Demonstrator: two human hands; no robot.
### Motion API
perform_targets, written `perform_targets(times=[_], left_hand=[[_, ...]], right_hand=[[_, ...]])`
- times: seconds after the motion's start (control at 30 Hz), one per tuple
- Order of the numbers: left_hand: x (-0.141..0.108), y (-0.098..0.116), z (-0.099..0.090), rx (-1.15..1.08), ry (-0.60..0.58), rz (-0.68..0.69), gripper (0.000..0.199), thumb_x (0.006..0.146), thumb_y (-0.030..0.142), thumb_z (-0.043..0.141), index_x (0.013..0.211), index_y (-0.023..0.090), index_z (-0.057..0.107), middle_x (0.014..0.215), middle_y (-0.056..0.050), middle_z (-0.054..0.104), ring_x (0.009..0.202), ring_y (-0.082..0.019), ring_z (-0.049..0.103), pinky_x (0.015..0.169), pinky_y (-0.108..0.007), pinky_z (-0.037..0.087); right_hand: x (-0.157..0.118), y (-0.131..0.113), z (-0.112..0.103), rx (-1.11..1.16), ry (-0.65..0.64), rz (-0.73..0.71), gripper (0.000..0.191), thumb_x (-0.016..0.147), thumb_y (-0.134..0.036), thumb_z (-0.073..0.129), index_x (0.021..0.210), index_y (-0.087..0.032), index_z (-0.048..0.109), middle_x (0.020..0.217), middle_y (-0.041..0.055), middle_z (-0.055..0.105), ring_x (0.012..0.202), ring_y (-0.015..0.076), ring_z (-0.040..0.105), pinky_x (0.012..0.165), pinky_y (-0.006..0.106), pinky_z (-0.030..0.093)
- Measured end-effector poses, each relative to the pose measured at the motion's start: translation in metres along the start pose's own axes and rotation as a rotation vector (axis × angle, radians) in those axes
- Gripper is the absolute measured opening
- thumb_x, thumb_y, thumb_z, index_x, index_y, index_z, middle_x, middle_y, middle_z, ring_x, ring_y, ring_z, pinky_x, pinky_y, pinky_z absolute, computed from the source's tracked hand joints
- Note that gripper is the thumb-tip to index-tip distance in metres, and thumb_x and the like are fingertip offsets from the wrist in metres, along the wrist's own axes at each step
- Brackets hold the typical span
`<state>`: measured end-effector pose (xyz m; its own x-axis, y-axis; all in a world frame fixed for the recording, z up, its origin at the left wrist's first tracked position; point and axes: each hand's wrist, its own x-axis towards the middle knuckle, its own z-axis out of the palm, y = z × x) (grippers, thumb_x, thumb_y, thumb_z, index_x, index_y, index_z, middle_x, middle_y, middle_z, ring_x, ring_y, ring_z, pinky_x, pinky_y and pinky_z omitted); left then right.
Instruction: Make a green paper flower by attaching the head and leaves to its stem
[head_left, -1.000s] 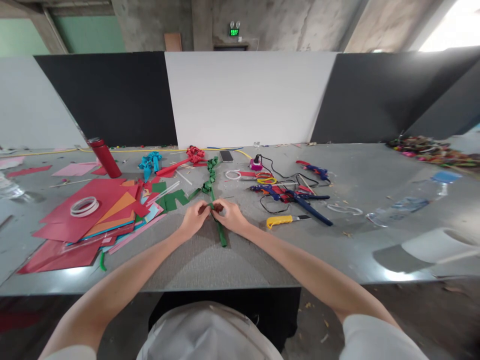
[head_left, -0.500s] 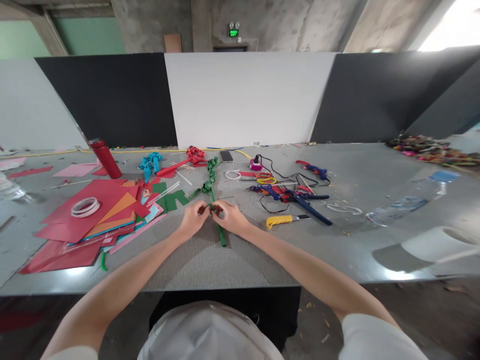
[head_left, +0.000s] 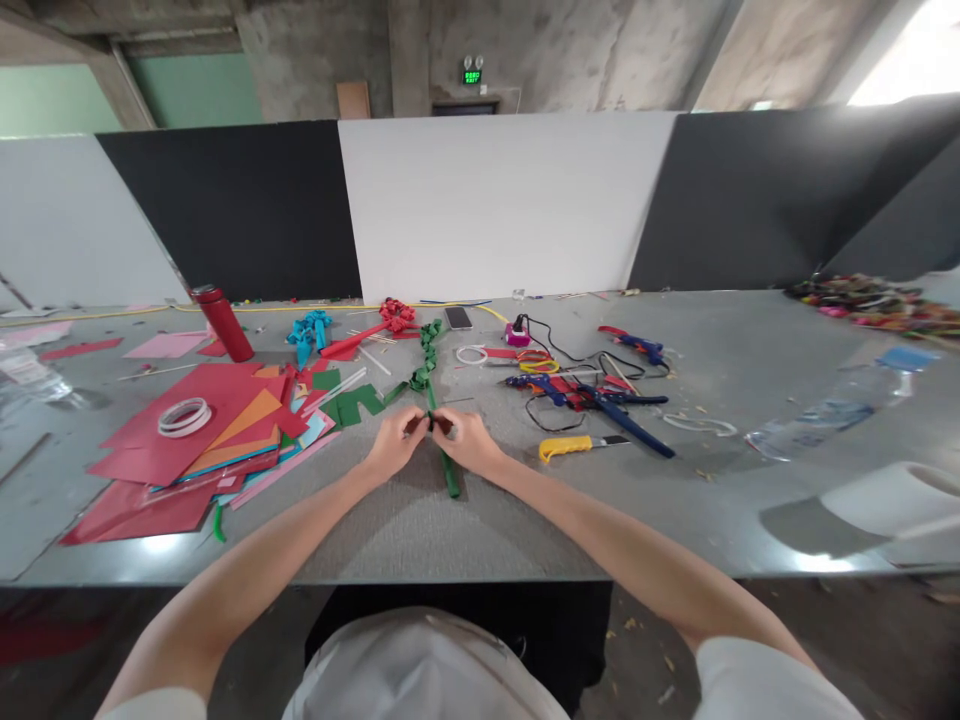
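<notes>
My left hand (head_left: 400, 441) and my right hand (head_left: 466, 440) meet over the table, thumbs and fingertips pinched together. Between them they grip a small dark green paper piece (head_left: 431, 421), mostly hidden by the fingers. Below it lies a rolled green paper stem (head_left: 448, 474), pointing toward me. Beyond the fingers, a chain of curled green paper (head_left: 427, 352) continues up the table. Cut green paper pieces (head_left: 349, 406) lie to the left of my left hand. To the right of my right hand rests a yellow-handled utility knife (head_left: 568, 447).
Left are stacked coloured sheets (head_left: 161, 425) with tape rolls (head_left: 184, 417), a red bottle (head_left: 224, 324) and a blue paper flower (head_left: 309, 331). A red paper flower (head_left: 396, 314) and a phone (head_left: 457, 318) lie farther back. Right are glue guns (head_left: 626, 418), cables, a water bottle (head_left: 814, 424) and a white roll (head_left: 885, 500).
The view has shifted slightly, so everything sits a little farther right and lower. My fingertips have drawn closer together around the small green paper piece.
</notes>
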<state>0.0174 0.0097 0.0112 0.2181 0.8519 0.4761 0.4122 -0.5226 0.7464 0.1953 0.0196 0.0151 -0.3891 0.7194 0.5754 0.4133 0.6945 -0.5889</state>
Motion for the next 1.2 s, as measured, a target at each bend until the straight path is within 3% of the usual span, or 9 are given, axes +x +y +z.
perform_targets(times=[0.1,0.3,0.57,0.83,1.2], left_hand=[[0.000,0.000,0.000,0.022,-0.012,0.015,0.025,0.093,0.035,0.054,0.075,0.019,0.056,0.063,0.002,0.054,0.060,-0.014,0.051,0.059,-0.024,0.036],[-0.001,0.002,-0.001,0.031,-0.039,0.037,0.021,0.094,0.030,0.051,0.077,0.019,0.055,0.064,0.002,0.055,0.060,-0.014,0.053,0.061,-0.024,0.038],[-0.002,0.005,-0.001,0.042,-0.057,0.077,0.020,0.094,0.029,0.052,0.077,0.019,0.055,0.066,0.001,0.056,0.060,-0.013,0.051,0.060,-0.024,0.037],[0.001,0.004,-0.001,-0.033,-0.050,-0.045,0.024,0.095,0.033,0.050,0.075,0.019,0.050,0.061,0.002,0.060,0.059,-0.014,0.059,0.061,-0.024,0.042],[0.000,0.002,-0.002,-0.045,-0.029,-0.031,0.023,0.094,0.031,0.051,0.073,0.019,0.049,0.060,0.002,0.059,0.056,-0.013,0.056,0.058,-0.024,0.041]], right_hand=[[0.001,0.000,0.000,0.012,0.028,0.043,0.009,0.082,-0.020,0.053,0.075,-0.020,0.058,0.064,-0.0008,0.058,0.058,0.0143,0.053,0.060,0.025,0.041],[0.001,-0.002,0.000,0.082,0.024,0.106,0.008,0.081,-0.021,0.051,0.075,-0.021,0.055,0.062,-0.0019,0.056,0.057,0.0146,0.051,0.059,0.025,0.039],[0.004,-0.005,-0.002,0.097,-0.073,0.145,0.012,0.082,-0.021,0.050,0.070,-0.022,0.046,0.056,-0.0042,0.051,0.053,0.0137,0.049,0.057,0.025,0.035],[0.006,-0.008,-0.006,0.172,-0.127,0.183,0.008,0.090,-0.023,0.044,0.082,-0.022,0.047,0.061,-0.0043,0.056,0.054,0.0143,0.057,0.058,0.025,0.041],[0.006,-0.011,-0.011,0.274,-0.070,0.141,0.006,0.087,-0.027,0.050,0.084,-0.021,0.051,0.066,-0.0031,0.058,0.058,0.0144,0.060,0.061,0.026,0.044]])
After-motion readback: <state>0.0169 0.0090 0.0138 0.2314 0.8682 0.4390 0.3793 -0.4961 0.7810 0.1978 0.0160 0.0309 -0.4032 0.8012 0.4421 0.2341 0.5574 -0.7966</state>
